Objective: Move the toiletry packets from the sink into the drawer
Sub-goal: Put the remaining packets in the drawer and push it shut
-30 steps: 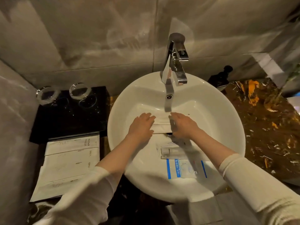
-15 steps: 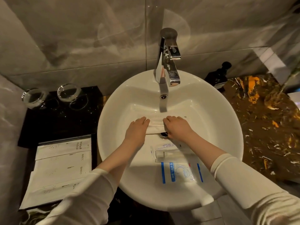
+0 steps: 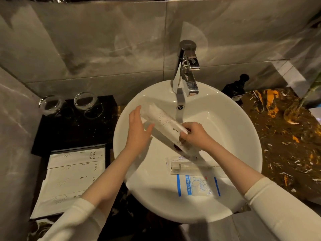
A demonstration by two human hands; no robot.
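- Since the earlier frames, the long white paper packet with small speckled print (image 3: 164, 121) had been lifted off the bottom of the round white ceramic sink (image 3: 243, 136) and tilted, its far end raised toward the left.
- The right hand (image 3: 194, 134) pinched the near end of this packet between curled fingers, above the drain.
- The left hand (image 3: 139, 127) was released, fingers straight, its fingertips against the packet's raised far end.
- A clear plastic packet holding a small tube (image 3: 185, 166) and a clear packet with blue stripes (image 3: 198, 186) lay in the sink's near part, just beside each other.
- An open black drawer (image 3: 107, 153) left of the sink held flat white packets (image 3: 73, 174) printed "TOOTH BRUSH" and "COMB".
- A chrome tap (image 3: 187, 70) stood at the sink's far rim.
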